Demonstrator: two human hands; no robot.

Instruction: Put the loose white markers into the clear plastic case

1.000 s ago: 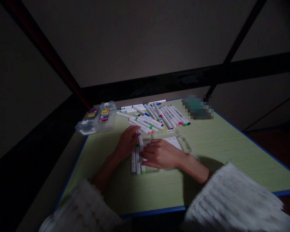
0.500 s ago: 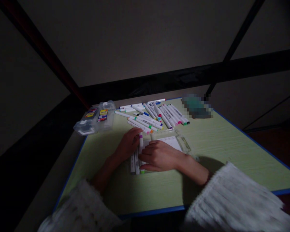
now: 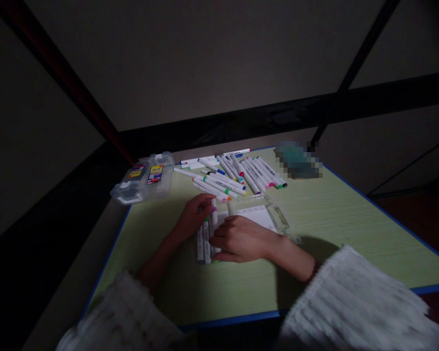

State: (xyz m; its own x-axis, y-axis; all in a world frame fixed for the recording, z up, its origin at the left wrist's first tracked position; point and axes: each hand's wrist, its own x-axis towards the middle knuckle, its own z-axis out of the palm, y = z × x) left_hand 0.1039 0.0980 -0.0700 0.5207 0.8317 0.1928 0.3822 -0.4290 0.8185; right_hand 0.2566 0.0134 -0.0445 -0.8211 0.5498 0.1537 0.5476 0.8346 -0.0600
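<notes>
A clear plastic case (image 3: 282, 214) lies open near the middle of the table, with a white paper sheet (image 3: 256, 217) inside. Several white markers (image 3: 200, 247) stand side by side along its left part. My left hand (image 3: 195, 214) pinches the upper end of a white marker with a purple band (image 3: 214, 214). Over that marker's lower half is my right hand (image 3: 243, 238), its fingers curled and closed around it; they hide most of the lower part. A bit of green shows under the right thumb.
Beyond the case, several loose white markers (image 3: 225, 181) with coloured ends lie in a spread. A closed clear case (image 3: 164, 183) with labels sits at the table's back left. At the back right is a blurred greenish flat object (image 3: 296, 160). The table (image 3: 344, 209) has a blue edge.
My left fingers have shifted slightly down along the marker, uncovering more of the markers beneath. My right hand has dropped a little. The loose markers stay where they were.
</notes>
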